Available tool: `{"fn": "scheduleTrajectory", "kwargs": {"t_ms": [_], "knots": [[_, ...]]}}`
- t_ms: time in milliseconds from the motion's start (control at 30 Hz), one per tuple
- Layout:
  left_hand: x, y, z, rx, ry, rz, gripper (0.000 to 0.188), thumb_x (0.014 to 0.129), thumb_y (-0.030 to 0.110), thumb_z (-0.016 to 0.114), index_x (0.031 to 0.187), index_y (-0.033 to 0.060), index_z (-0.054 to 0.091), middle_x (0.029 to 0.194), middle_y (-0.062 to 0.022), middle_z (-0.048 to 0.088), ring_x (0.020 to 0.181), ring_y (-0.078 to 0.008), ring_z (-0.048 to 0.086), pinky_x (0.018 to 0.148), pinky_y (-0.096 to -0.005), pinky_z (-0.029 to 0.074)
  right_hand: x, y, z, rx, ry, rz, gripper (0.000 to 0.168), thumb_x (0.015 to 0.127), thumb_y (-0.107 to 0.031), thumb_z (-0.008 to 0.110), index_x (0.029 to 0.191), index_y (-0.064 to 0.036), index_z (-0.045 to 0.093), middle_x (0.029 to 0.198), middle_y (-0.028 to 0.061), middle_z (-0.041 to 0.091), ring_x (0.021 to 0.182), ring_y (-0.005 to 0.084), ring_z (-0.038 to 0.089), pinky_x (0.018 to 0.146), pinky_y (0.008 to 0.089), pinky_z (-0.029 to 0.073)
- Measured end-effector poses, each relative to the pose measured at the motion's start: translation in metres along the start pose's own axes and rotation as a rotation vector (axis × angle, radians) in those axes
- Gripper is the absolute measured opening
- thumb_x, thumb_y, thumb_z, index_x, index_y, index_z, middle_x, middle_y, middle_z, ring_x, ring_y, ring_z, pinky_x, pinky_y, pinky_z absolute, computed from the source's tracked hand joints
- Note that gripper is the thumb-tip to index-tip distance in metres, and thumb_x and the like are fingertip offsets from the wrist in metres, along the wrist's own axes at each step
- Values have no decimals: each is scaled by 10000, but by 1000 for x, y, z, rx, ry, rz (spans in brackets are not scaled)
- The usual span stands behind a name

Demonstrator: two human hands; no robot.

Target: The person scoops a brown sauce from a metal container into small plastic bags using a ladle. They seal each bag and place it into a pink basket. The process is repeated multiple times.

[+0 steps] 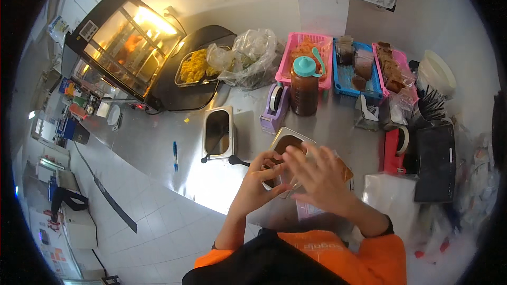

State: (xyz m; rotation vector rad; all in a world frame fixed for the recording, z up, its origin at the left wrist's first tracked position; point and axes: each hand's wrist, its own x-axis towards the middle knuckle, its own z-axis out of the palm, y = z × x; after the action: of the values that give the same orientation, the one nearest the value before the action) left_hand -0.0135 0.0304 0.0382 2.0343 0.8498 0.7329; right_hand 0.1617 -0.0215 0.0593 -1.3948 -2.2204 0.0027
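Observation:
Both hands are raised over a steel container [288,141] of brown sauce at the counter's front. My left hand [262,182] has curled fingers, with its thumb pointing right. Facing it, my right hand [323,180] is blurred, its fingers spread. A faint clear film seems to lie between them; whether either hand grips it is unclear. A black-handled ladle [237,161] juts out left of the left hand. Partly behind the right hand lies a clear packet of brown sauce [345,170]. Below that hand is a pink-printed packet [307,209].
Another sauce container [219,132] stands left, near a blue pen [175,156]. Behind are a purple tape dispenser [275,109], a sauce bottle [305,87] and baskets of sachets [356,87]. Right are a red tape dispenser [391,152], a black device [435,162] and clear bags [388,196].

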Motion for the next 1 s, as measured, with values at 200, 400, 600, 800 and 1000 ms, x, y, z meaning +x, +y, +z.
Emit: {"fn": "scheduleTrajectory", "kwargs": {"t_ms": [200,400,600,800,1000], "knots": [[-9,-21,18,4,80,17,290,588,55,706,863,33,617,997,-84,469,853,-201,468,729,-289,408,-10,8,30,212,-36,-57,704,604,-274,690,1196,-27,401,1107,98,454,1037,247,437,932,425,283],[-6,-14,18,103,137,27,182,620,84,711,730,38,573,886,-95,463,816,-210,459,708,-290,379,-9,13,36,275,-136,-14,639,632,-262,683,1165,-33,414,1083,118,454,1022,266,445,935,430,283],[-29,-45,13,-157,921,-52,366,672,33,690,754,76,336,752,-19,314,674,-126,337,606,-235,307,-27,75,54,917,-147,384,580,691,-239,669,1165,-66,383,1118,81,444,1057,216,422,930,354,310],[-52,-114,36,-463,1033,-420,432,687,60,698,946,90,354,793,-3,334,694,-82,345,610,-186,311,-67,138,120,2080,117,654,636,635,-116,699,1184,-94,378,1133,41,438,1067,174,417,916,303,333],[-46,-135,38,6,497,-156,129,752,104,621,823,37,538,861,-53,526,708,-140,467,588,-259,399,-53,125,143,2138,92,633,673,588,-143,742,1167,-80,406,1106,43,455,1055,189,429,906,302,341]]}}
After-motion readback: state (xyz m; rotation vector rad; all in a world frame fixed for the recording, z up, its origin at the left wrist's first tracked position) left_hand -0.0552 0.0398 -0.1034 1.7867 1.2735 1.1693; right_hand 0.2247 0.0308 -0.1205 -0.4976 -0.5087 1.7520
